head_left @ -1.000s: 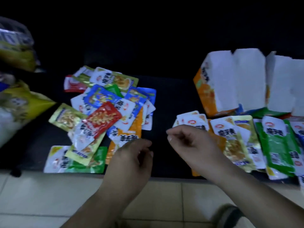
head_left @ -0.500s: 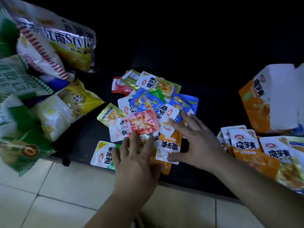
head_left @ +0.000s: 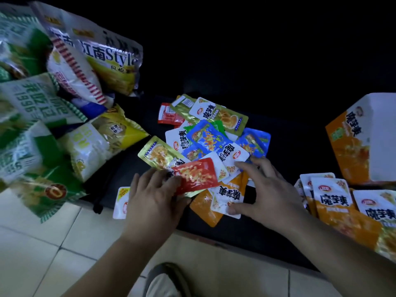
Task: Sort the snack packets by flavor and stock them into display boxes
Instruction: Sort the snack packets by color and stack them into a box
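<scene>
Mid-sort at the central pile (head_left: 214, 136): the left hand (head_left: 154, 202) lays straight fingers on a red packet (head_left: 199, 176). The right hand (head_left: 265, 189) spreads flat over an orange packet (head_left: 229, 196), gripping nothing. Next likely: pinch one, carry it right to the display box (head_left: 360, 142).

Glossy film, matt card.
The packets (head_left: 214, 138) are glossy plastic film that catches glare. Left of them, the bags (head_left: 102, 58) look crinkled and foil-shiny. To their right the box (head_left: 351, 146) is matt printed card. Below them lie smooth tiles (head_left: 42, 243).
</scene>
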Motion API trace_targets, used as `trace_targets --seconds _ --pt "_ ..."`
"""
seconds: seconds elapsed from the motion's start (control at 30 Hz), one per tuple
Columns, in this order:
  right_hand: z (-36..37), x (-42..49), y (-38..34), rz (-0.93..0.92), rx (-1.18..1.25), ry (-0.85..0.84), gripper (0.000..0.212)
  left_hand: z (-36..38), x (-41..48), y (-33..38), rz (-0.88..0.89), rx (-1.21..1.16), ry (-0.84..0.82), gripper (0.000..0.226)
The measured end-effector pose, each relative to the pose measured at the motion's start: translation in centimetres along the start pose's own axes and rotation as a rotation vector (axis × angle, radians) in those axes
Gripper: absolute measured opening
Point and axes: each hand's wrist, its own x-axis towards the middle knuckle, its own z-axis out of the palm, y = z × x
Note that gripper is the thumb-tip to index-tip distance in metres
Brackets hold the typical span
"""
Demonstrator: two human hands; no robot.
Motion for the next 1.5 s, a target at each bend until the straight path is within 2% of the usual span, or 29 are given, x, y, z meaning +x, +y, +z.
trace_targets --seconds 0.1,0.2,0.27,0.37,0.43,0.5,0.6,0.67,0.73,0.8,0.87,0.93,1.0,1.03,1.1,1.17,1.3,1.4,1.5 --pt "0.3 0.3 -0.2 0.002 -0.035 0.015 0.126 -1.2 -0.1 0.3 -0.049 0.032 0.031 0.047" --pt "0.4 0.6 -0.6 0.016 -0.077 0.014 0.125 -2.9 1.8 2.5 0.087 -0.139 0.12 0.053" --pt "0.5 0.7 -0.9 0.032 -0.062 0.024 0.122 -3.7 4.3 4.6 0.113 -0.141 0.049 0.069" --pt "1.0 0.5 -0.9 0.056 -0.028 0.06 0.117 -3.0 8.6 6.1 -0.03 -0.062 -0.165 0.086" --pt "1.2 0.5 -0.6 0.084 -0.003 0.063 0.114 -1.5 9.8 6.2 -0.053 -0.011 -0.193 0.085" --pt "1.2 0.5 -0.5 0.121 0.026 0.041 0.111 0.0 9.2 6.3 -0.022 0.007 -0.149 0.084" --pt "0.9 0.3 -0.3 0.125 0.084 0.053 0.106 1.1 7.3 6.1 0.049 -0.087 -0.09 0.082" --pt "-0.2 0.1 0.4 0.125 0.161 0.056 0.102 1.2 6.5 5.5 0.113 -0.141 0.007 0.07" --pt "-1.3 0.0 1.2 0.138 0.281 0.031 0.088 0.6 6.0 4.9 0.125 -0.195 0.073 0.056" --pt "-2.0 0.0 1.8 0.149 0.369 0.028 0.065 0.0 5.9 4.8 -0.01 -0.353 0.077 0.051" --pt "-1.7 0.1 1.9 0.159 0.366 0.066 0.049 -0.9 6.5 4.8 -0.228 -0.607 0.07 0.06" --pt "-1.3 0.3 1.7 0.164 0.343 0.102 0.044 -1.8 7.5 4.9 -0.404 -0.798 -0.005 0.075" --pt "-1.1 0.4 1.6 0.163 0.326 0.111 0.047 -2.3 8.3 5.0 -0.392 -0.769 -0.109 0.077" --pt "-1.3 0.4 1.7 0.162 0.31 0.115 0.05 -2.5 8.5 5.3 -0.353 -0.736 -0.141 0.067" --pt "-1.5 0.4 1.7 0.175 0.282 0.108 0.053 -2.6 8.7 5.7 -0.308 -0.749 -0.179 0.028" --pt "-1.5 0.3 1.6 0.186 0.308 0.104 0.053 -2.5 8.7 5.9 -0.278 -0.779 -0.202 0.015" --pt "-1.5 0.2 1.5 0.215 0.44 0.143 0.062 -3.2 8.3 6.1 -0.266 -0.919 -0.175 0.015" --pt "-1.3 0.5 1.6 0.23 0.532 0.178 0.081 -4.0 7.8 6.2 -0.314 -1.064 -0.055 0.017" --pt "-1.1 0.6 1.5 0.242 0.6 0.241 0.09 -3.7 7.1 5.5 -0.436 -1.217 0.066 0.012"
